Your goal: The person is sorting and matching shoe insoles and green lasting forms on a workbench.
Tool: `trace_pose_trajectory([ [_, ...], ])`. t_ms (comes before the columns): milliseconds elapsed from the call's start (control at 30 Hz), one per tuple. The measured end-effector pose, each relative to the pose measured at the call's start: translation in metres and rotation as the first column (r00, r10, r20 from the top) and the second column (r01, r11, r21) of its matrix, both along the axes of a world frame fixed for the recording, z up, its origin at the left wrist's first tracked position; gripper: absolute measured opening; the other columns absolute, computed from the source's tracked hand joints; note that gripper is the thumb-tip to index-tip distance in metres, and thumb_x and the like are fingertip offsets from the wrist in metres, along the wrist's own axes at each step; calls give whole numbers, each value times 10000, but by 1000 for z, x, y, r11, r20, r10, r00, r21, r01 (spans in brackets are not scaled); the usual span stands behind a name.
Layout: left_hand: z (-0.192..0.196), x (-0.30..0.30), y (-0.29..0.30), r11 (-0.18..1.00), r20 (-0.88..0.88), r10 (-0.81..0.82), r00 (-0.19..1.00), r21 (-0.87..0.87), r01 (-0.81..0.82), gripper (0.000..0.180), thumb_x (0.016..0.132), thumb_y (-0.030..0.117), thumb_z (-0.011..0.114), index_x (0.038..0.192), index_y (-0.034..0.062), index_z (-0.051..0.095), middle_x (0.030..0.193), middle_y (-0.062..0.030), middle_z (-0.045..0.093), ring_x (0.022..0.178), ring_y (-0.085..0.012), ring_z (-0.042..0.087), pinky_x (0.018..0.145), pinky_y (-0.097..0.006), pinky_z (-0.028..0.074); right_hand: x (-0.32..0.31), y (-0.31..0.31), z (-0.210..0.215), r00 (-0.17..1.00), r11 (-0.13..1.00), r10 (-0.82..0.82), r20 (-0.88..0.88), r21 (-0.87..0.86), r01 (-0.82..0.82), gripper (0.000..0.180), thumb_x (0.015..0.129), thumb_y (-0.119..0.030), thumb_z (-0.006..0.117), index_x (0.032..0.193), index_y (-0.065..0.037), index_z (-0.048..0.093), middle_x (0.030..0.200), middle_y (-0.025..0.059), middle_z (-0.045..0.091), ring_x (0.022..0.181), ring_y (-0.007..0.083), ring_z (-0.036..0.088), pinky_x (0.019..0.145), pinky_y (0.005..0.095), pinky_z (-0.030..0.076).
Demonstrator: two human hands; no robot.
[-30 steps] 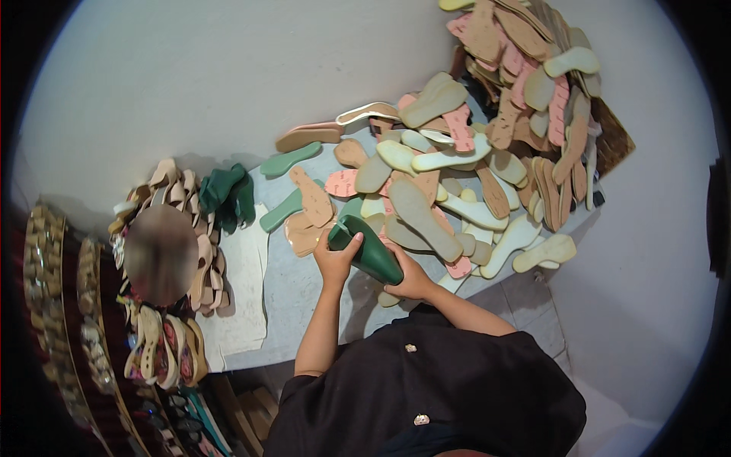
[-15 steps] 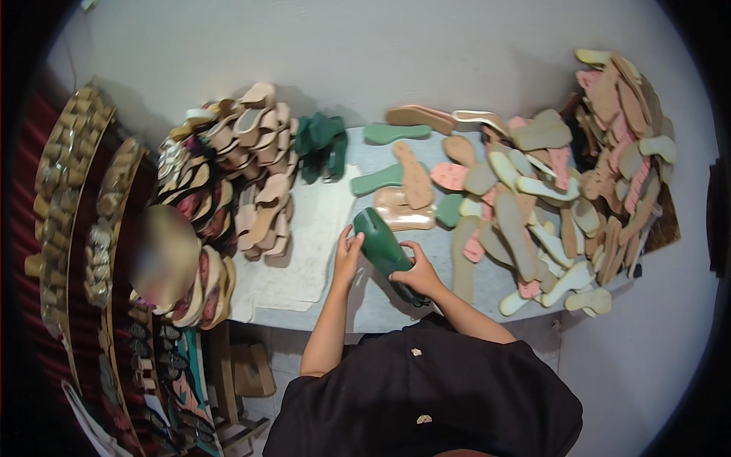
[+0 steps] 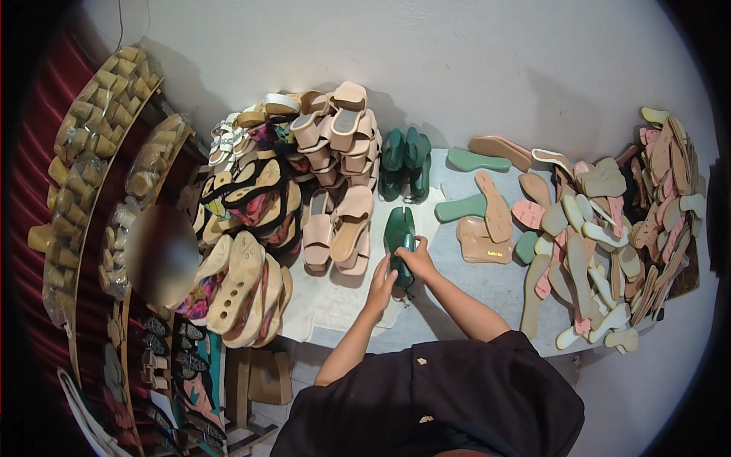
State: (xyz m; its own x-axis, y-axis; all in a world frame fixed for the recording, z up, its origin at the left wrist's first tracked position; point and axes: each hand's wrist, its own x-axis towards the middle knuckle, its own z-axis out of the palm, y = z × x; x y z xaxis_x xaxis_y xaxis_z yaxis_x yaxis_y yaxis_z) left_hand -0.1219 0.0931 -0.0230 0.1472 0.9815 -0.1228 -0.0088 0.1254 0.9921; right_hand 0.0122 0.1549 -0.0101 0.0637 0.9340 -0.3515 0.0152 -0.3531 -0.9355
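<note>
A glossy green shoe last (image 3: 397, 222) is between my two hands, its broad end facing away from me, over the edge of the white cloth. A narrower green part stands along its right side; I cannot tell whether it is a second last. My left hand (image 3: 381, 283) closes on the near left side of the last. On the near right side, my right hand (image 3: 416, 259) grips it with the thumb on top. The near end is partly hidden by my fingers. Just beyond stand several dark green lasts (image 3: 406, 156), upright in a group.
Pink-beige heeled sandals (image 3: 352, 221) are stacked left of my hands, beside patterned wedge sandals (image 3: 245, 282). On the right lie a tan folded piece (image 3: 485, 242), green insoles (image 3: 461, 209) and a heap of soles (image 3: 582, 266). Shelves of bagged heels (image 3: 99, 114) stand far left.
My hands have brought the green last leftward, closer to the stacked sandals, and turned it from slanted to nearly straight away from me. The view has swung left.
</note>
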Motion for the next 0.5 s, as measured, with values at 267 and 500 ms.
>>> trace_pose_trajectory([
  [267,-12,-2,-2,927,-510,89,855,356,117,699,786,173,629,1353,-54,289,1375,-256,326,1278,-360,340,1036,-370,302,-25,17,-7,966,996,0,260,88,-24,799,701,-306,617,1283,15,173,978,323,562,899,422,593,801,406,465],
  [500,-27,10,-5,921,-546,196,815,387,37,631,809,66,565,1353,-58,270,1350,-261,354,1249,-390,356,1024,-392,315,-33,15,-27,955,987,-3,298,157,-46,820,699,-248,617,1319,42,167,1119,347,484,1039,435,521,895,430,417],
])
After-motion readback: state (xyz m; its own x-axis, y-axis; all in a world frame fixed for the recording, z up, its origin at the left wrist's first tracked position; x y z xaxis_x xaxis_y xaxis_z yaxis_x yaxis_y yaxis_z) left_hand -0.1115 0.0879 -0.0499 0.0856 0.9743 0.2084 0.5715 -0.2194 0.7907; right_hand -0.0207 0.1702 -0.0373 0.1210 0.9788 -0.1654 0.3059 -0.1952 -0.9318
